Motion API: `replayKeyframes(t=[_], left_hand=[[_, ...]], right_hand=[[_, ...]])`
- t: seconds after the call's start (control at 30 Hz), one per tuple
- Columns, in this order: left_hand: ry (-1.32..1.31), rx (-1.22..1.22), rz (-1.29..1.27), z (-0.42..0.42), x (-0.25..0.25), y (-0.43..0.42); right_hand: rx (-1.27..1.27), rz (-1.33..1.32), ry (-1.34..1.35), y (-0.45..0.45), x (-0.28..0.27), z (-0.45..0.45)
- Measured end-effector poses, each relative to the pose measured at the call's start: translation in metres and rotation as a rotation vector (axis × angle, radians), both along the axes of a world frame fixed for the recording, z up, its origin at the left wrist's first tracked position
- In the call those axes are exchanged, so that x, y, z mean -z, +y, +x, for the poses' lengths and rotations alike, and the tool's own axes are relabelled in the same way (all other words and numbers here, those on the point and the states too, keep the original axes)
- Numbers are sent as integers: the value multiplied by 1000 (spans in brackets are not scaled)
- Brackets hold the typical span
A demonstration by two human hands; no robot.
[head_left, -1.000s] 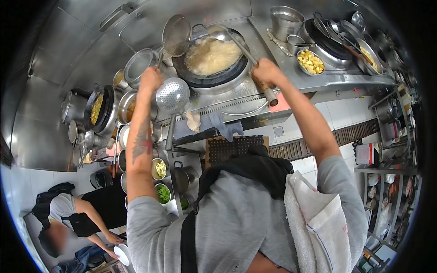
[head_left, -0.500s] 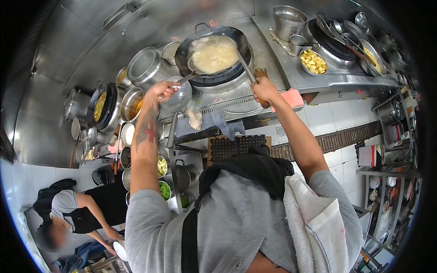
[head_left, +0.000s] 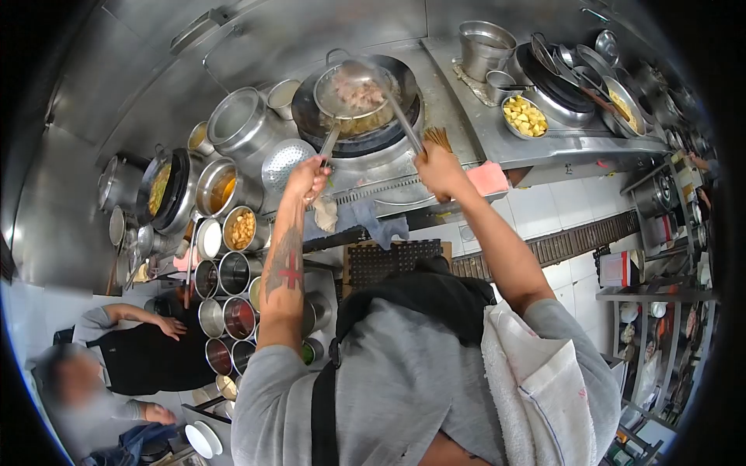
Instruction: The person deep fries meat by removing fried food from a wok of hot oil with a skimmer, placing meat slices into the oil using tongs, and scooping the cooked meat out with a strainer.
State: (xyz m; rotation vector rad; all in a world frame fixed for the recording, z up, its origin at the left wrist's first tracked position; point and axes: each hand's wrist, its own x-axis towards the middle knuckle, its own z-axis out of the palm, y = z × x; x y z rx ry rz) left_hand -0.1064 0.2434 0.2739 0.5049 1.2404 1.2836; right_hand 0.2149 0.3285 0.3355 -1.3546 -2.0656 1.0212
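Note:
My left hand [head_left: 308, 179] is closed around the handle of a round strainer [head_left: 330, 132]. Pale pinkish pieces that look like meat [head_left: 359, 93] lie in the strainer, above a black wok [head_left: 311, 123] holding bubbling yellowish liquid. My right hand [head_left: 441, 171] grips the long handle of a ladle [head_left: 400, 115]. Its bowl rests over or against the meat pieces; contact is hard to make out. A bamboo brush [head_left: 438, 139] stands just behind my right hand. A perforated skimmer [head_left: 286, 165] lies on the stove beside my left hand.
Large pots [head_left: 237, 116] and tins of ingredients [head_left: 242, 229] crowd the left. A bowl of yellow chunks [head_left: 525, 116] sits right of the wok. Cloths [head_left: 373, 221] hang at the stove's front edge. Another person [head_left: 136, 349] is at lower left, near white plates [head_left: 203, 439].
The strainer has come up out of the frothing liquid, with meat pieces now visible in it. The ladle's bowl has moved over them. The other person's arms have shifted away from the plates.

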Motion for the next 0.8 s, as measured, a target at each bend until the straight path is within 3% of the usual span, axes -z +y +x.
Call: replayKeyframes(t=[0.03,0.07,0.13,0.27,0.4,0.57,0.67,0.73,0.8], left_hand=[[-2,21,-5,-1,-1,5],[-6,15,-6,1,0,8],[-41,-49,-34,-4,3,13],[-99,-48,-15,-10,8,8],[-43,-87,-61,8,-3,2],[261,-104,-143,16,-20,-5],[498,-74,-148,24,-33,4],[645,-61,-141,17,-35,16],[1067,-63,-136,-2,-32,25]], right_hand=[[-114,-275,52,0,-9,2],[-120,-277,47,-4,-6,7],[-148,281,-71,-12,-3,19],[-145,251,-190,-43,-26,35],[-236,212,-157,5,13,21],[-35,58,-40,13,5,0],[27,247,-97,45,35,-26],[-55,-365,245,61,27,-33],[-37,-380,257,59,29,-35]])
